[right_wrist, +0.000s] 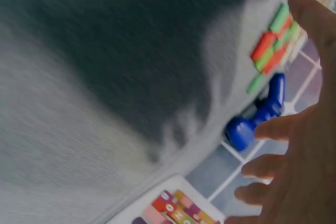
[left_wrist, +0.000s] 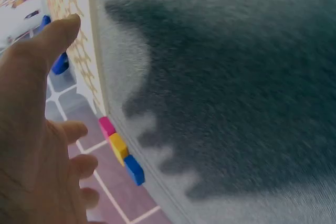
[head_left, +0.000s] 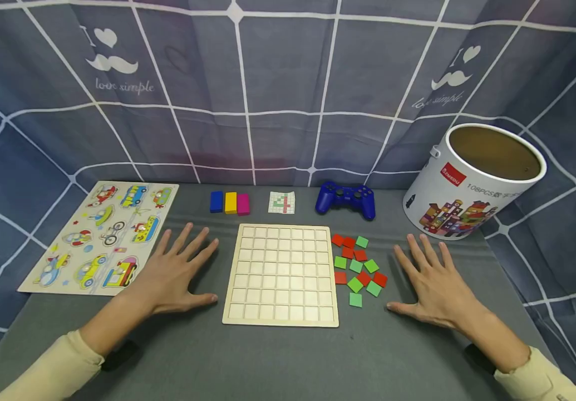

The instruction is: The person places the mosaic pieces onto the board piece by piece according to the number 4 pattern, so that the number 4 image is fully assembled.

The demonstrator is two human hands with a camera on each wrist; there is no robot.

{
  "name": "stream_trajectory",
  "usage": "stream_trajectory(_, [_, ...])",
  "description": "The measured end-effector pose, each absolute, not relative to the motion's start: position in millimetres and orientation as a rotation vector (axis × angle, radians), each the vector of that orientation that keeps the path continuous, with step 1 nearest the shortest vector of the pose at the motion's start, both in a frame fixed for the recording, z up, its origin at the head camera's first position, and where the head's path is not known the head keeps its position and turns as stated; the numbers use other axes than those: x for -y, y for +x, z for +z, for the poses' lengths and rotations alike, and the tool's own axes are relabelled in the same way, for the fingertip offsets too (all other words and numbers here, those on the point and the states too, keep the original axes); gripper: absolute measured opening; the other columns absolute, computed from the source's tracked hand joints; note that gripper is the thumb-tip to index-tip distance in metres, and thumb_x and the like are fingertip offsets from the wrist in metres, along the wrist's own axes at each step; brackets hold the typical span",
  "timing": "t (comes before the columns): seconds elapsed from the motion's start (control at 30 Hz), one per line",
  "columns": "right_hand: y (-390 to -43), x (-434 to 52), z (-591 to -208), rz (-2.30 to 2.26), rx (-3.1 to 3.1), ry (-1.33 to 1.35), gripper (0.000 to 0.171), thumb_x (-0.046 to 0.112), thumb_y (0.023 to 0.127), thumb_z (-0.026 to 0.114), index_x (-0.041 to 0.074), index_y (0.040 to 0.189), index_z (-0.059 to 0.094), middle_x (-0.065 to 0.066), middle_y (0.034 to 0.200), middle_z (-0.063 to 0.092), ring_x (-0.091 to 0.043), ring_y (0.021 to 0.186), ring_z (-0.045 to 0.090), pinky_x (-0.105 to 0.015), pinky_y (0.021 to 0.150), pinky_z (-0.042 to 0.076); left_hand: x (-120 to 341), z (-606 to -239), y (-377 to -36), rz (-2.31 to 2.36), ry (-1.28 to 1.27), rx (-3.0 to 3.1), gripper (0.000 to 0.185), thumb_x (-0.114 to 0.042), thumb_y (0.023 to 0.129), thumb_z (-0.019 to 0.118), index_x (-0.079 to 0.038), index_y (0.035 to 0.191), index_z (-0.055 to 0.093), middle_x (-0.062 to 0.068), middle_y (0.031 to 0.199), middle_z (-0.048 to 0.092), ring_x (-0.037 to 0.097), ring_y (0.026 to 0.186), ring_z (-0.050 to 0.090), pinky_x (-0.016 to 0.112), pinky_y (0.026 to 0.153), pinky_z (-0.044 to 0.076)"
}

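Note:
A wooden grid board (head_left: 282,275) lies flat in the middle of the table, its squares bare. Just right of it, red and green square tiles (head_left: 355,267) are scattered loosely. My left hand (head_left: 175,278) is spread palm down between the board and a picture puzzle board (head_left: 87,245), holding nothing. On the other side, my right hand (head_left: 435,284) spreads its fingers beside the tiles, also holding nothing. In the left wrist view the left thumb (left_wrist: 65,30) overlaps the board's edge. The right wrist view has the right thumb (right_wrist: 310,11) overlapping the tiles.
Along the back stand blue, yellow and magenta blocks (head_left: 230,203), a small card with a coloured grid pattern (head_left: 281,203) and a blue game controller (head_left: 345,199). A large white bucket (head_left: 460,192) stands at the back right. A grey-blue checked curtain (head_left: 288,72) encloses the table.

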State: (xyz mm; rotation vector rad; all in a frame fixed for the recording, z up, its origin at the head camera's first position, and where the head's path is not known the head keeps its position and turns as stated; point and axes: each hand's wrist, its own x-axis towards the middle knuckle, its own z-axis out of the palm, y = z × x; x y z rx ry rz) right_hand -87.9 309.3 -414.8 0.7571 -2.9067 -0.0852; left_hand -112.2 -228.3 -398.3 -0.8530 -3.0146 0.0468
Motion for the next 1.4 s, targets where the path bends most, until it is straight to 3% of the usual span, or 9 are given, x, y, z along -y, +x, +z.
stream_trajectory(0.1, [-99, -305, -407, 0.025, 2.936, 0.736, 0.111, 0.080, 0.076, 0.063, 0.001, 0.151, 0.041, -0.032, 0.155, 0.029, -0.050, 0.142, 0.027, -0.069, 0.112, 0.018, 226, -398, -113, -0.024, -0.865, 3.060, 0.109, -0.078, 0.075, 0.065, -0.013, 0.157, 0.035, 0.017, 0.163, 0.022, 0.044, 0.149, 0.009, 0.069, 0.114, 0.006])
stream_trajectory(0.2, [-111, -301, -403, 0.155, 2.944, 0.724, 0.094, 0.068, 0.083, 0.067, 0.000, 0.146, 0.048, -0.029, 0.146, 0.045, -0.049, 0.128, 0.048, -0.066, 0.097, 0.042, 220, -398, -114, -0.103, -0.891, 3.115, 0.107, -0.075, 0.076, 0.066, -0.013, 0.157, 0.034, 0.015, 0.163, 0.023, 0.045, 0.149, 0.010, 0.070, 0.113, 0.008])
stream_trajectory(0.33, [-127, -298, -403, 0.308, 2.918, 0.724, 0.063, 0.043, 0.090, 0.072, -0.002, 0.132, 0.061, -0.023, 0.124, 0.064, -0.040, 0.104, 0.065, -0.059, 0.080, 0.054, 212, -403, -115, -0.298, -0.939, 3.164, 0.103, -0.068, 0.078, 0.071, -0.013, 0.157, 0.035, 0.014, 0.162, 0.028, 0.045, 0.148, 0.015, 0.071, 0.112, 0.013])
stream_trajectory(0.47, [-143, -295, -406, 0.414, 2.895, 0.753, 0.044, 0.028, 0.089, 0.076, -0.002, 0.120, 0.068, -0.017, 0.111, 0.070, -0.033, 0.094, 0.069, -0.054, 0.078, 0.055, 208, -409, -116, -0.592, -0.954, 3.164, 0.097, -0.054, 0.076, 0.082, -0.014, 0.154, 0.040, 0.011, 0.160, 0.033, 0.044, 0.147, 0.022, 0.070, 0.110, 0.023])
stream_trajectory(0.63, [-163, -285, -408, 0.500, 2.935, 0.757, 0.035, 0.024, 0.088, 0.077, 0.001, 0.113, 0.072, -0.013, 0.104, 0.072, -0.029, 0.090, 0.068, -0.050, 0.076, 0.056, 207, -412, -118, -0.759, -0.908, 3.193, 0.097, -0.049, 0.072, 0.087, -0.020, 0.154, 0.042, 0.006, 0.160, 0.033, 0.042, 0.147, 0.023, 0.071, 0.105, 0.030])
stream_trajectory(1.0, [-186, -264, -413, 0.528, 2.998, 0.767, 0.031, 0.023, 0.083, 0.082, 0.005, 0.107, 0.075, -0.005, 0.086, 0.068, -0.016, 0.073, 0.060, -0.036, 0.062, 0.049, 203, -413, -126, -0.728, -0.932, 3.218, 0.095, -0.044, 0.067, 0.092, -0.013, 0.147, 0.052, 0.005, 0.160, 0.034, 0.042, 0.146, 0.025, 0.071, 0.105, 0.030])
stream_trajectory(1.4, [-197, -258, -411, 0.561, 3.077, 0.741, 0.020, 0.019, 0.082, 0.082, 0.006, 0.097, 0.076, 0.000, 0.078, 0.064, -0.012, 0.066, 0.054, -0.032, 0.057, 0.045, 201, -411, -128, -0.755, -0.894, 3.241, 0.093, -0.043, 0.062, 0.095, -0.013, 0.142, 0.057, 0.005, 0.162, 0.030, 0.042, 0.147, 0.021, 0.070, 0.108, 0.028])
